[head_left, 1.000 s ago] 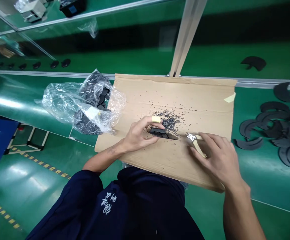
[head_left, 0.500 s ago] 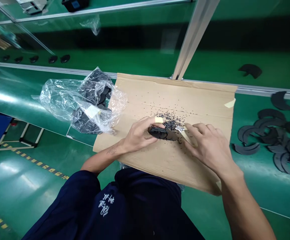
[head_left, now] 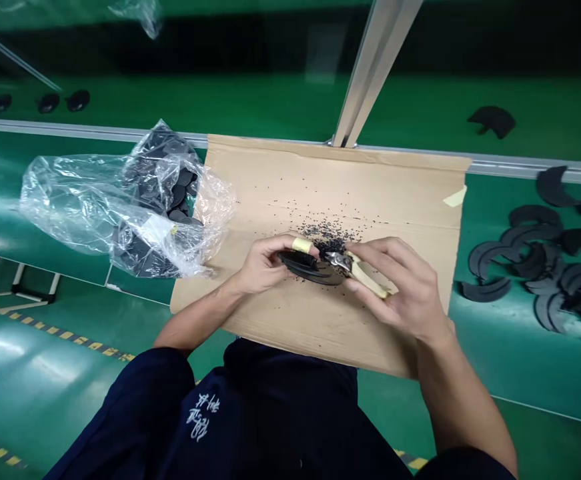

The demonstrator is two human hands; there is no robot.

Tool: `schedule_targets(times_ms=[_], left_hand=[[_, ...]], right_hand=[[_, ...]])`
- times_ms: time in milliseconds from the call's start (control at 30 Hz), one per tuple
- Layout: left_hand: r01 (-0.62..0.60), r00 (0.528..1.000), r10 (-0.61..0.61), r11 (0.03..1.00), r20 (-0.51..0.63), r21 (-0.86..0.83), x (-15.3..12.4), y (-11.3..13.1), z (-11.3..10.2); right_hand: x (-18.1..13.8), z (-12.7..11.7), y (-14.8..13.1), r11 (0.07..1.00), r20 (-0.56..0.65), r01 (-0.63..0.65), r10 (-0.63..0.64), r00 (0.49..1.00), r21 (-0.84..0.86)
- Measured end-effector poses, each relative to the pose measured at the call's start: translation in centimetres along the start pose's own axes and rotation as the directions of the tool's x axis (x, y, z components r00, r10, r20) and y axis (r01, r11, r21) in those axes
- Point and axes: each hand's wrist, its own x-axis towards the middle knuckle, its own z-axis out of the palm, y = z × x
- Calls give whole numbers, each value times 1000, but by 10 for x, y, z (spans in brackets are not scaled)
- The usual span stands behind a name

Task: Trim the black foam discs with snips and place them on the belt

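A black curved piece [head_left: 305, 268] is pinched between thumb and fingers of the left hand [head_left: 260, 267] over the middle of the cardboard sheet [head_left: 320, 180]. Cream-handled cutters [head_left: 357, 270] are gripped in the closed right hand [head_left: 405, 293], blades touching the piece. Black trimmings [head_left: 323, 233] lie at 12 o'clock, a plastic bag [head_left: 120, 200] at 9, loose black pieces [head_left: 535, 260] at 3.

The navy shirt [head_left: 270, 413] bears illegible white print [head_left: 199, 418].
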Motion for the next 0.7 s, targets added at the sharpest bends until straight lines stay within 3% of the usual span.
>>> schedule_targets(times_ms=[333,700], left_hand=[[11,1000,-11,999,2,-40,-3,-5,2],[-16,999,17,1000,44,-26,-4,-10,2]], right_hand=[[-2,2,6,970,30,121,-117,993,-211],[-9,6,7,958,18,104,-102,995,-267]])
